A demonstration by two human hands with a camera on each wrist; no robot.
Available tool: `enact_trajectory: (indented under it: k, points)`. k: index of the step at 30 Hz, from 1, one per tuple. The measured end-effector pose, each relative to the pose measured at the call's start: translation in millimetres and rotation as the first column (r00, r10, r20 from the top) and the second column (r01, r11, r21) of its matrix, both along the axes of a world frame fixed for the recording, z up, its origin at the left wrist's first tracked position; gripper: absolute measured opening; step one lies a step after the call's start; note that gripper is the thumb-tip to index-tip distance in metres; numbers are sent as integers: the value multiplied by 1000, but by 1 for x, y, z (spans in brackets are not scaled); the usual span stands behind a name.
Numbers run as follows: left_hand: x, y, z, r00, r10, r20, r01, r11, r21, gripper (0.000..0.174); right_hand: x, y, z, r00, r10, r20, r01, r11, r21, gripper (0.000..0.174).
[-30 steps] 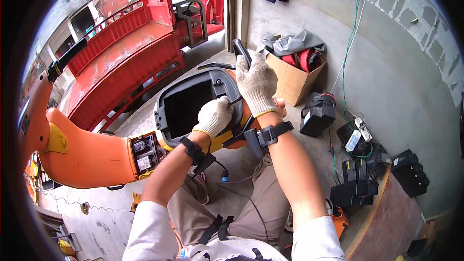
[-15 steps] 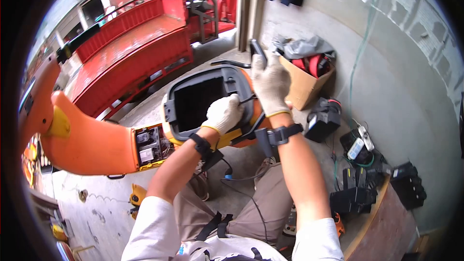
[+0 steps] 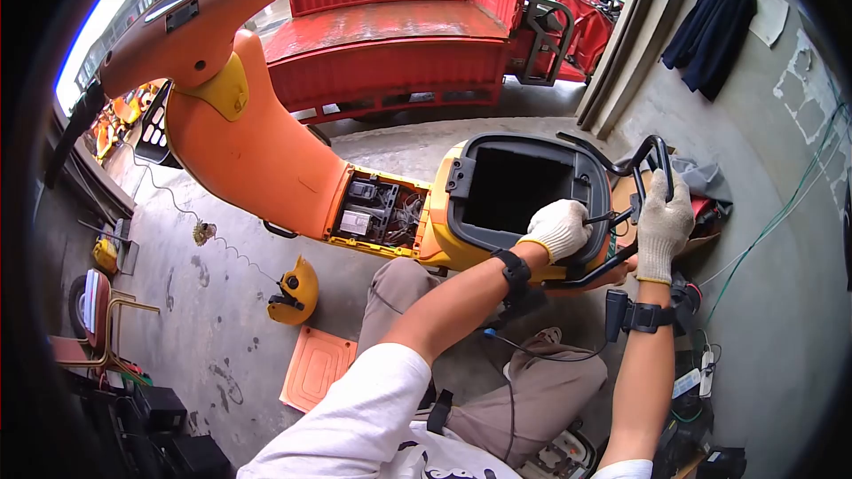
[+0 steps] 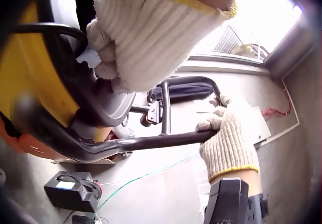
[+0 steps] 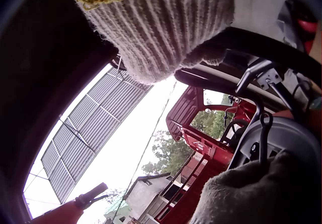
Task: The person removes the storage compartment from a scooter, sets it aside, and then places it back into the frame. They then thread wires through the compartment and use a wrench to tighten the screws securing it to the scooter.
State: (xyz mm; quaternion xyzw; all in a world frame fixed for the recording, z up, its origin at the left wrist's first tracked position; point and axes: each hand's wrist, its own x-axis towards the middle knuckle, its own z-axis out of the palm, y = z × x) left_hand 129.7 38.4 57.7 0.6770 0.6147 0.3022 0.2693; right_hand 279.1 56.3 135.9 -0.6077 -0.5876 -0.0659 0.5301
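My gloved left hand [image 3: 559, 229] holds a slim dark wrench [image 3: 601, 217] at the right rim of the open black storage bin [image 3: 457, 204] on the orange and yellow scooter. In the right wrist view, the ring end of the wrench [image 5: 264, 143] rises above the left glove [image 5: 246, 194]. My gloved right hand [image 3: 664, 222] grips the black tubular rack [image 4: 141, 143] behind the bin; in the left wrist view its fingers [image 4: 214, 119] curl over the tube. A metal bracket [image 4: 152, 114] sits between the rack's tubes. Whether the wrench is seated on a fastener is unclear.
Left of the bin is an exposed electrical compartment [image 3: 377, 213]. An orange panel [image 3: 319, 368] and a yellow part [image 3: 297, 291] lie on the floor. A red cargo tricycle [image 3: 390, 71] stands beyond. Cables and batteries lie along the right wall.
The head view has swung left, so the scooter and both hands appear farther right and more of the rack shows. Both hands keep their holds.
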Motion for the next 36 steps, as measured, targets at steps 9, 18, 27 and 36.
enact_trajectory:
  k: [9,18,27,36]
  points:
    - [1,-7,-11,995,68,73,-68,998,2,24,2,-2,2,999,26,-21,-27,998,-63,38]
    - [-4,-8,-14,994,-101,-31,104,988,111,23,3,2,-1,999,44,6,-44,999,1,40]
    - [4,-1,-22,999,20,25,-23,995,97,20,4,0,1,1000,9,22,-8,999,-49,42]
    - [10,-8,-24,987,121,105,-128,990,64,25,9,4,-1,996,2,86,-1,1000,-16,44]
